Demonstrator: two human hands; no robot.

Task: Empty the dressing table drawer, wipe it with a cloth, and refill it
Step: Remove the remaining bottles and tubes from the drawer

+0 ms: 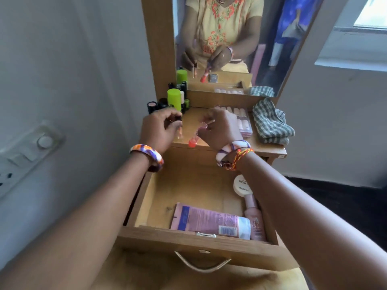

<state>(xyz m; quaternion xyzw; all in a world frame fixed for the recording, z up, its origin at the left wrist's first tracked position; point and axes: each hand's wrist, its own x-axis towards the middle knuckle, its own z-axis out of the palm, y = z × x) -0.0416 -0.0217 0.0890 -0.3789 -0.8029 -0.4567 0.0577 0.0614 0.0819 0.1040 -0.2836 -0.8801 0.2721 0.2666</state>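
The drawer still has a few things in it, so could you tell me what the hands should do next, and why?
Probably set both tubes down on the tabletop. The right hand holds a pink tube and the left hand a small one, above the top. The drawer still holds a pink sachet, bottle and round compact.

Pale grey walls [73, 59] with 1 switch plate [27, 151], a daylit window [370, 13], dark floor [335, 197], and a wood-framed mirror [219, 38].

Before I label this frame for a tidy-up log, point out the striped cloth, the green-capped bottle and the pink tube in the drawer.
striped cloth [272, 122], head view, middle of the folded fabric.
green-capped bottle [174, 97], head view, on its green cap.
pink tube [209, 221], head view, middle of its body.
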